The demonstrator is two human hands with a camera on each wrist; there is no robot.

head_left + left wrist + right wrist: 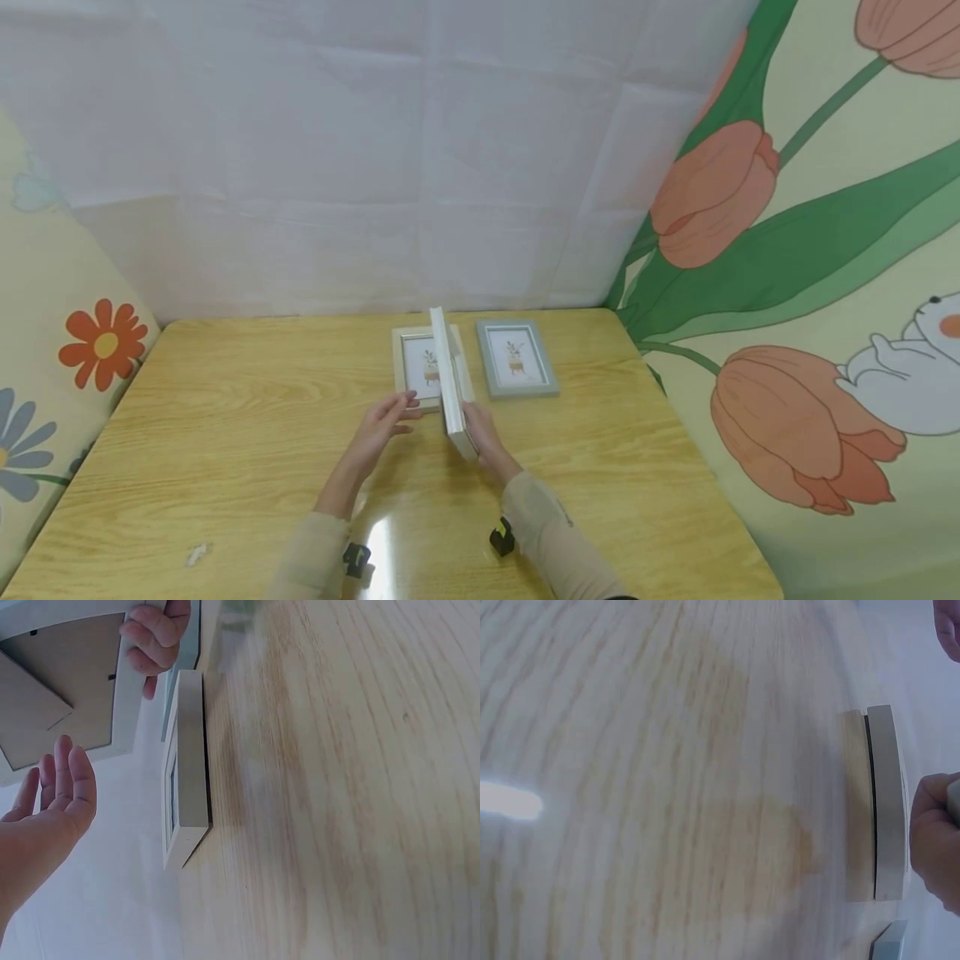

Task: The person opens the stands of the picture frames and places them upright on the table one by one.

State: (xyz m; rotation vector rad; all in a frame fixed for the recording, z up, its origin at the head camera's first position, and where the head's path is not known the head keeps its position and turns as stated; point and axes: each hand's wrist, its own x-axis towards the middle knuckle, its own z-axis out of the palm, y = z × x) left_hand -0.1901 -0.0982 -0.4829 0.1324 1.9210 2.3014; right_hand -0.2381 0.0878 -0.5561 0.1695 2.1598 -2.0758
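Observation:
A white picture frame (444, 367) is held up on edge, tilted, over the table. My right hand (483, 429) grips it by its near end; in the left wrist view the curled fingers (156, 637) wrap its border. That view also shows the brown backing (71, 675) with a stand flap. Beside it, my left hand (378, 429) has its fingers extended, apart from the held frame in the left wrist view. Beneath lies a beige picture frame (399, 354) with a potted-plant print, partly hidden by the white one. A grey picture frame (555, 387) with a similar print lies to its right.
The wood-grain table (247, 400) meets a white sheet (337, 167) at the back. A wall with painted tulips (720, 196) stands on the right, and one with painted flowers (105, 343) on the left. A small whitish scrap (197, 554) is at the front left.

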